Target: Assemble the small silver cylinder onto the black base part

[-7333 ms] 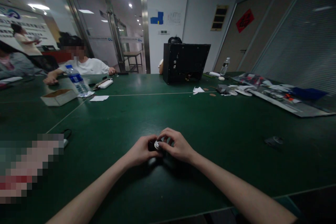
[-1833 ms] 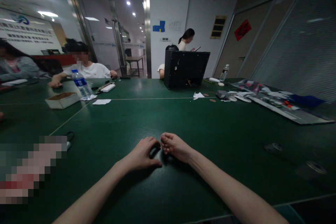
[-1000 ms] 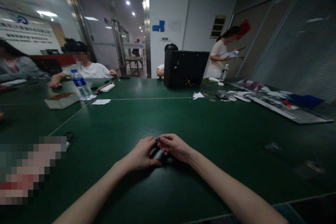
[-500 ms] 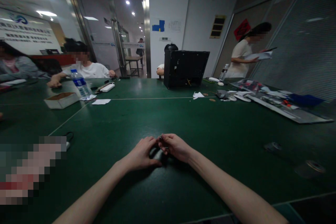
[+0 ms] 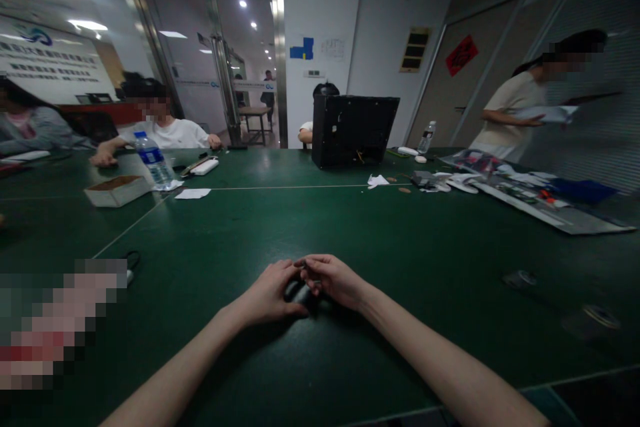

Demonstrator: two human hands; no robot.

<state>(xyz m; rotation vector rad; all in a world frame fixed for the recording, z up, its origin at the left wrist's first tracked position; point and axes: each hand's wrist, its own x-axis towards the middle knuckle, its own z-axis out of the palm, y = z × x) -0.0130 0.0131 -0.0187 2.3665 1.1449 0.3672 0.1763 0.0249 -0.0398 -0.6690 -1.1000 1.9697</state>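
1. A box [image 5: 117, 193] sits beside a bottle [image 5: 154, 163] on the table [image 5: 240, 227].
2. The left hand [image 5: 273, 292] curves, its thumb and fingers apart.
3. A small dark piece [image 5: 303, 265] is between the hands, pinched in the right hand [image 5: 334, 278].
4. Two dark round parts [image 5: 593, 322] lie farther right.

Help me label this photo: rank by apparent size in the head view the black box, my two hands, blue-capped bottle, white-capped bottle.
1. Black box
2. Left hand and right hand: look alike
3. Blue-capped bottle
4. White-capped bottle
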